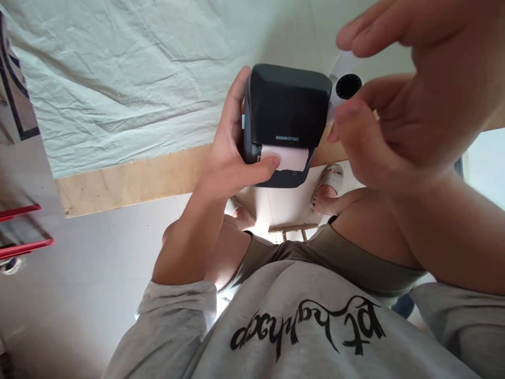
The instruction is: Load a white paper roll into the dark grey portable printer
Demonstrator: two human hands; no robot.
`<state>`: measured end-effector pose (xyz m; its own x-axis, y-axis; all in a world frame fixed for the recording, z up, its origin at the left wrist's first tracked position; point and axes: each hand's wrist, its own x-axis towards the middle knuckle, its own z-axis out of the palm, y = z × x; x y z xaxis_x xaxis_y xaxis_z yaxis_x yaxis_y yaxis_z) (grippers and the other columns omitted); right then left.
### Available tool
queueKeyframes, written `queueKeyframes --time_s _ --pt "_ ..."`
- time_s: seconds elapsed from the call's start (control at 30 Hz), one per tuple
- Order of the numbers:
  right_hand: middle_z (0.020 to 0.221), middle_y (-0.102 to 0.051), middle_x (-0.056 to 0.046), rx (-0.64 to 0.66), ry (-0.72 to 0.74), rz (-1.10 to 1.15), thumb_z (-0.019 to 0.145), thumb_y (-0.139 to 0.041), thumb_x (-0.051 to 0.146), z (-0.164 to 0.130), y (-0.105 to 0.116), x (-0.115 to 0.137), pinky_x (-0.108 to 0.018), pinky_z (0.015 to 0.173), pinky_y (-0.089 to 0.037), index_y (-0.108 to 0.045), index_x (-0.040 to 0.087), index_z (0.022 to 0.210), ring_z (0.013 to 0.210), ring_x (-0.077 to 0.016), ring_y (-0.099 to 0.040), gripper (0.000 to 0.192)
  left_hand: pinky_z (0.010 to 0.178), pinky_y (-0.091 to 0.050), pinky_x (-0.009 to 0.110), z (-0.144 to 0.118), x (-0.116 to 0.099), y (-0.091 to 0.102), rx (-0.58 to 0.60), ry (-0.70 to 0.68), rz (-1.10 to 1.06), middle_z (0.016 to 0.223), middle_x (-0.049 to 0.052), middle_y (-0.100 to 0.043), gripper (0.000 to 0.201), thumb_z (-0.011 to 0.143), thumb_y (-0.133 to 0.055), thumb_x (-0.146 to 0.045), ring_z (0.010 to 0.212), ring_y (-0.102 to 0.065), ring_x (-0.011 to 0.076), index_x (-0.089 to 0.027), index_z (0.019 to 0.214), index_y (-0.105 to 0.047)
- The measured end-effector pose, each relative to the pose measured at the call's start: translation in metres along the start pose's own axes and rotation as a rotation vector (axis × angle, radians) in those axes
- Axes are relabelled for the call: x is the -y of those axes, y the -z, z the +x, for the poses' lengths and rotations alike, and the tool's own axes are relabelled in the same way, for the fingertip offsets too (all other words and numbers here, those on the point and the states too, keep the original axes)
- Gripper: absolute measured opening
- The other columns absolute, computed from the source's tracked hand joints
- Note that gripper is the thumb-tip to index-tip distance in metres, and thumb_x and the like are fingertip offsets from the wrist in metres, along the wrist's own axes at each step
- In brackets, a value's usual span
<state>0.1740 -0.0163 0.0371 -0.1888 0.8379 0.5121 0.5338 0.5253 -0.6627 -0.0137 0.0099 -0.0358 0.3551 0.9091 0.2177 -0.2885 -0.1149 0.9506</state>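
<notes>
Nearest the camera is the person's grey sweatshirt (300, 326), with black script lettering across the chest that appears upside down in this view and cannot be read with certainty. Beyond it are olive shorts (347, 258), bare knees, and feet in pale sandals (329, 181) on a light floor (98, 273). The left hand (232, 158) is clenched around the side of a dark grey label printer (286, 123), its fingers wrapped behind the casing and the thumb pressed on the front edge, touching the white paper label (290, 158) that sticks out of the slot. The printer is held in the air just over the near edge of the surface (130, 181), a bare wooden strip, not resting on it. Small white writing on the printer's front reads "NIIMBOT", followed by a tiny mark too small to read. The right hand (406, 100) hovers just beside the printer's right side, large and blurred; its fingers are released and loosely curled, gripping nothing. Between those fingers and the printer shows a white roll (347, 79) with a black, ridged core, partly hidden by the hand; whether it touches the hand cannot be told. Farther off, a creased white cloth (118, 79) covers the surface up to its far edge. At the left edge of view are red bars (23, 231).
</notes>
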Motion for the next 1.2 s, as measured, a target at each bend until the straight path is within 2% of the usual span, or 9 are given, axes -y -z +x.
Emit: queueKeyframes --time_s 0.07,0.2,0.27,0.53,0.7,0.87,0.97,1.1,1.2 --pt "0.106 -0.053 -0.001 0.07 0.049 -0.018 0.076 -0.046 0.026 -0.004 -0.002 -0.002 -0.015 0.048 -0.034 -0.046 0.016 0.096 0.103 -0.0094 -0.052 0.022 0.081 -0.049 0.032 0.0 -0.005 -0.006 -0.056 0.05 -0.093 0.107 0.0 -0.056 0.084 0.039 -0.071 -0.007 0.096 -0.059 0.0201 -0.032 0.116 -0.046" --pt "0.125 -0.044 -0.002 0.234 0.077 -0.071 0.079 -0.043 0.026 -0.009 -0.009 -0.005 -0.013 0.056 -0.042 -0.044 0.017 0.104 0.11 -0.0081 -0.048 0.026 0.075 -0.043 0.033 -0.001 -0.02 -0.02 -0.248 0.178 -0.235 0.095 -0.003 -0.053 0.041 0.068 -0.042 -0.013 0.102 -0.057 0.0225 -0.016 0.106 -0.057" --pt "0.127 -0.042 -0.001 0.247 0.081 -0.057 0.08 -0.042 0.025 -0.01 -0.012 -0.005 -0.013 0.063 -0.046 -0.043 0.018 0.105 0.115 -0.0081 -0.045 0.026 0.068 -0.047 0.025 -0.003 -0.024 -0.026 -0.257 0.131 -0.148 0.085 0.002 -0.058 0.027 0.067 -0.058 -0.023 0.087 -0.061 0.019 -0.017 0.093 -0.061" --pt "0.13 -0.039 -0.002 0.306 0.045 0.006 0.08 -0.042 0.027 -0.009 -0.013 -0.002 -0.011 0.061 -0.047 -0.043 0.017 0.106 0.117 -0.0079 -0.044 0.028 0.05 -0.036 0.021 -0.005 -0.02 -0.028 -0.166 0.073 -0.136 0.075 0.001 -0.052 0.024 0.071 -0.055 -0.036 0.061 -0.052 0.0106 -0.025 0.092 -0.052" --pt "0.13 -0.039 0.0 0.283 0.057 -0.041 0.081 -0.041 0.027 -0.01 -0.015 -0.001 -0.016 0.08 -0.049 -0.045 0.018 0.105 0.098 -0.0034 -0.053 0.026 0.057 -0.039 0.025 -0.005 -0.02 -0.023 -0.119 0.096 -0.073 0.081 0.003 -0.053 0.029 0.07 -0.056 -0.038 0.075 -0.056 0.0172 -0.023 0.095 -0.05" --pt "0.131 -0.038 -0.005 0.219 0.197 -0.063 0.082 -0.039 0.024 -0.009 -0.021 -0.011 -0.025 0.103 -0.039 -0.048 0.017 0.099 0.124 -0.0061 -0.037 0.021 0.071 -0.046 0.03 -0.001 -0.021 -0.017 -0.07 0.065 -0.174 0.088 0.001 -0.059 0.033 0.069 -0.057 -0.04 0.095 -0.054 0.0208 -0.028 0.099 -0.051" --pt "0.133 -0.033 -0.008 0.209 0.215 -0.086 0.083 -0.036 0.023 -0.01 -0.024 -0.017 -0.03 0.109 -0.033 -0.046 0.017 0.1 0.128 -0.0065 -0.031 0.021 0.084 -0.046 0.033 0.001 -0.027 -0.02 -0.054 0.108 -0.254 0.095 0.002 -0.06 0.028 0.079 -0.042 -0.041 0.111 -0.046 0.0217 -0.026 0.1 -0.053" --pt "0.134 -0.033 -0.008 0.224 0.191 -0.097 0.083 -0.034 0.022 -0.012 -0.025 -0.017 -0.029 0.108 -0.034 -0.043 0.017 0.104 0.128 -0.0059 -0.031 0.023 0.085 -0.047 0.036 0.001 -0.032 -0.028 -0.132 0.24 -0.238 0.095 0.005 -0.06 0.044 0.085 -0.024 -0.044 0.112 -0.048 0.022 -0.018 0.094 -0.058" --pt "0.133 -0.034 -0.005 0.228 0.138 -0.076 0.083 -0.035 0.024 -0.012 -0.024 -0.015 -0.023 0.089 -0.046 -0.041 0.019 0.106 0.125 -0.007 -0.035 0.025 0.081 -0.049 0.036 0.001 -0.031 -0.028 -0.182 0.26 -0.235 0.093 0.006 -0.061 0.051 0.082 -0.025 -0.055 0.108 -0.052 0.0231 -0.019 0.095 -0.059"
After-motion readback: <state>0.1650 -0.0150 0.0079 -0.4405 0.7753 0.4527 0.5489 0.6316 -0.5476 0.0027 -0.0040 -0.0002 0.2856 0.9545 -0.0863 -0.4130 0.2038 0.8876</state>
